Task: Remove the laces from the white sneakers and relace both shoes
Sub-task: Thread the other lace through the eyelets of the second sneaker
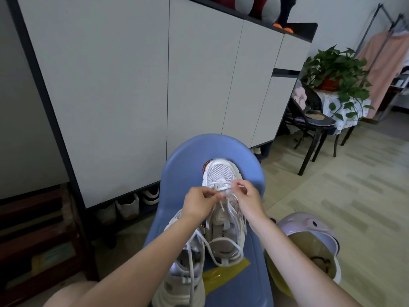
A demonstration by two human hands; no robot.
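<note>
Both hands meet at the lowest eyelets of the far sneaker (pixel 222 196), which stands toe-away on the blue chair (pixel 183 160). The left hand (pixel 200 203) pinches the white lace (pixel 221 206) between thumb and fingertips just beside the eyelets, and the right hand (pixel 247 199) has its fingers curled round another part of the lace at the opposite row. The lace runs slack from there down over the tongue and loops past the heel. It looks like threading near the toe; whether the lace is coming out or going in I cannot tell. To do it well, hold close to the tip, keep the lace flat and untwisted, and draw both sides even before crossing. The near sneaker (pixel 183 273) lies beside it on the seat, its own lace loose. To the right on the floor is a pink helmet (pixel 309 227), open side up; inside, only its yellowish lining shows.
</note>
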